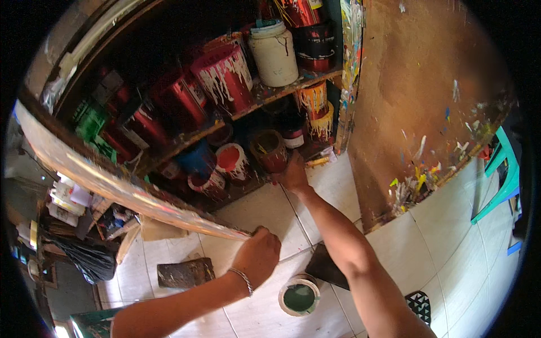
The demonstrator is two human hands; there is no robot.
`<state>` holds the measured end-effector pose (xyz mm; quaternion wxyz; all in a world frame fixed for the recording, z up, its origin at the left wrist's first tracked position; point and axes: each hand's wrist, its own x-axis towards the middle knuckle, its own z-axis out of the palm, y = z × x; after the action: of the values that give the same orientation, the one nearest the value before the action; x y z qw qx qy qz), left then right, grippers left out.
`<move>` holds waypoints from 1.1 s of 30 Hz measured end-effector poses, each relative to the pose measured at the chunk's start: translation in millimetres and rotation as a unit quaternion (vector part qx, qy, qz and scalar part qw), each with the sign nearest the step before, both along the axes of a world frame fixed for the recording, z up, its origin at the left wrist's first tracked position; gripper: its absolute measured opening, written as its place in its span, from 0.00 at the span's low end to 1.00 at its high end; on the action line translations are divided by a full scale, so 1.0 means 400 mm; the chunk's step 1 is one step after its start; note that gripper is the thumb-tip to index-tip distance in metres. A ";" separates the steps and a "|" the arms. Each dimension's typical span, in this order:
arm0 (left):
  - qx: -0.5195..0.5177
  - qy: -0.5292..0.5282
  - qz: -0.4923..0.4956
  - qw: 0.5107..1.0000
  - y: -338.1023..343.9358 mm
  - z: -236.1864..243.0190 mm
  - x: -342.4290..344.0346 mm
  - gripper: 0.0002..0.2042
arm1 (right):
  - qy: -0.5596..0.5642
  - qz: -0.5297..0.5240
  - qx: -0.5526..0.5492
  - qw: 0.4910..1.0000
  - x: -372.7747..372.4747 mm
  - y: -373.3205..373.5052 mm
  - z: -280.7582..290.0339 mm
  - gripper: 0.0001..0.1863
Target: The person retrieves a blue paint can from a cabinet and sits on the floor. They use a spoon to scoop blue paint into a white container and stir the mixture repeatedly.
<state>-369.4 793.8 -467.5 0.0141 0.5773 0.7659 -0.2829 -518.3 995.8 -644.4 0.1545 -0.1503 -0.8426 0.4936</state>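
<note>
My left hand, with a chain bracelet at the wrist, grips the bottom of the paint-smeared wooden door edge. My right hand reaches to the lower shelf, fingers closed on an olive-brown paint pot. Beside it stand a white pot with red paint, a blue can and a dark pot with a pale label. Several dripped cans, including a pink one and a white tub, line the shelf above.
A second stained door stands open at right, beside a teal plastic chair. On the tiled floor are a pot of green paint, a dark slab and another dark object. A black bag and clutter fill the left.
</note>
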 end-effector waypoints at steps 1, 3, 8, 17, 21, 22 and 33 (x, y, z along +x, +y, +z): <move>-0.008 -0.013 0.004 1.000 0.002 -0.001 -0.003 0.19 | 0.014 -0.040 -0.003 0.999 -0.055 -0.017 -0.025 0.62; -0.003 0.019 -0.005 1.000 0.005 -0.003 -0.006 0.20 | 0.028 -0.097 -0.025 0.995 -0.122 -0.058 -0.044 0.63; 0.038 0.039 -0.015 0.998 0.013 -0.017 -0.024 0.18 | 0.071 -0.144 -0.038 0.986 -0.145 -0.087 -0.034 0.59; 0.054 0.005 0.020 0.998 0.018 -0.025 -0.029 0.18 | 0.132 0.013 -0.035 0.991 0.175 0.062 -0.070 0.55; 0.061 -0.024 0.037 0.997 0.014 -0.020 -0.020 0.18 | 0.112 0.032 -0.037 0.992 0.185 0.096 -0.114 0.55; 0.059 -0.026 0.038 0.997 0.012 -0.017 -0.015 0.18 | 0.120 0.040 -0.038 0.991 0.196 0.096 -0.113 0.56; 0.035 0.009 0.028 0.999 0.006 -0.009 0.006 0.27 | 0.333 -0.420 -0.229 0.813 0.840 0.653 0.028 0.25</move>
<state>-367.0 796.3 -471.1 -0.0049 0.5536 0.7909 -0.2608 -182.4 1257.0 -633.0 0.5791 -0.3467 -0.4570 0.5793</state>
